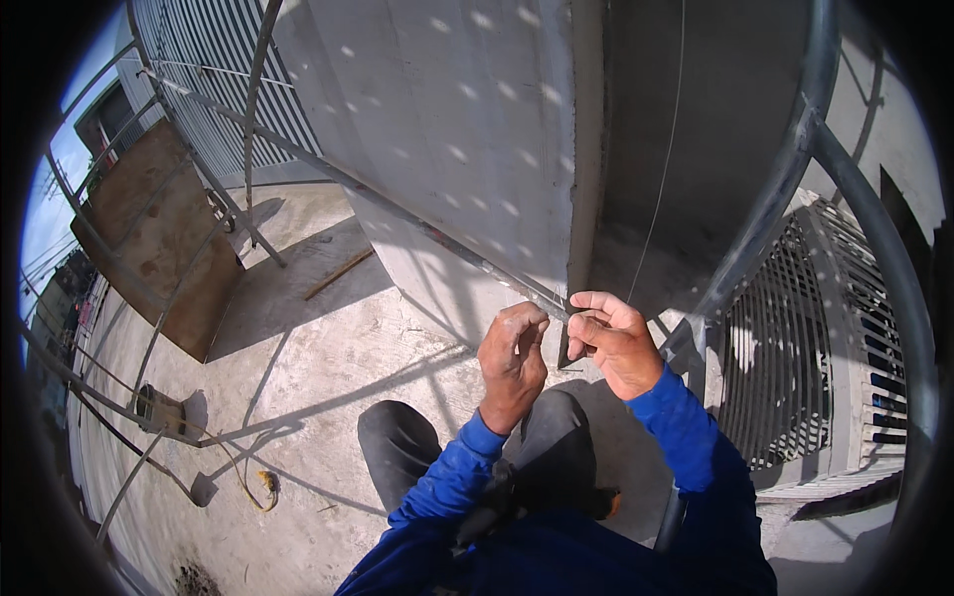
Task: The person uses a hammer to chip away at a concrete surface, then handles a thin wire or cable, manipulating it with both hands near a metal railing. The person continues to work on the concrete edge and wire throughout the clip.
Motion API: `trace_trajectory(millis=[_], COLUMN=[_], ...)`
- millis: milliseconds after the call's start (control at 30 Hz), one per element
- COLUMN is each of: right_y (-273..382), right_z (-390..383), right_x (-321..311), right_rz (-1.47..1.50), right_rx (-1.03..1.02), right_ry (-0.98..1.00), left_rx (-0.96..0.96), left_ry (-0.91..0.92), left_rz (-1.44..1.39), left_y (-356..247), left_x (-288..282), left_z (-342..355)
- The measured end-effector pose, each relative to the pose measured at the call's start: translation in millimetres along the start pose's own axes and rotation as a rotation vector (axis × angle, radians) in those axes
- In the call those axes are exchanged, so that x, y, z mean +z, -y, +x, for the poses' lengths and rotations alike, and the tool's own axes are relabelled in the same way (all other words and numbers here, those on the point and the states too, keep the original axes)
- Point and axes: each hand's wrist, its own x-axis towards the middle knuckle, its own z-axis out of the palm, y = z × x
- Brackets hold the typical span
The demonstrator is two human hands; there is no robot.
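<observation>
A thin wire hangs down the grey concrete wall to the right hand, whose fingers pinch it. The left hand, fingers curled together, sits just beside. A slatted metal unit stands right; scaffold tubes cross above.

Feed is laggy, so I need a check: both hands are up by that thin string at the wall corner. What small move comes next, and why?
Probably pinch the thin string firmly with the right hand and draw it taut. The string runs down the concrete wall to the right fingers, while the left hand is curled close beside it, near a dark pointed piece. Whether it is already tied cannot be told.
</observation>
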Motion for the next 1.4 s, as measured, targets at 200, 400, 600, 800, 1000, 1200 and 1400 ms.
trace_trajectory(millis=[200,400,600,800,1000,1200,1400], right_y=[0.9,-3.4,7.4,4.6,1.1,1.5,-16.4], right_z=[3.1,3.8,-3.2,-5.4,-5.0,-8.5,-1.0], right_x=[-0.9,0.6,0.0,5.8,5.2,6.7,1.6], right_rz=[0.038,-0.442,-1.231,-1.148,-1.049,-0.973,-1.080], right_rx=[0.058,-0.144,-0.625,-0.638,-0.642,-0.576,-0.673], right_ry=[0.057,-0.112,-0.024,-0.048,-0.040,-0.027,-0.024], left_rx=[-0.226,0.223,0.433,-0.212,-0.730,-0.412,-0.375], left_ry=[0.060,0.110,0.347,0.314,0.211,0.410,0.363], left_rz=[-0.251,0.094,0.197,-0.222,-0.586,-0.103,-0.110], left_y=[8.3,-3.8,-2.8,13.8,2.7,-0.8,9.8], left_x=[9.2,7.8,-0.9,-2.1,-2.0,-7.4,-8.2], left_z=[-17.3,2.7,20.0,0.1,7.4,-0.2,-8.3])
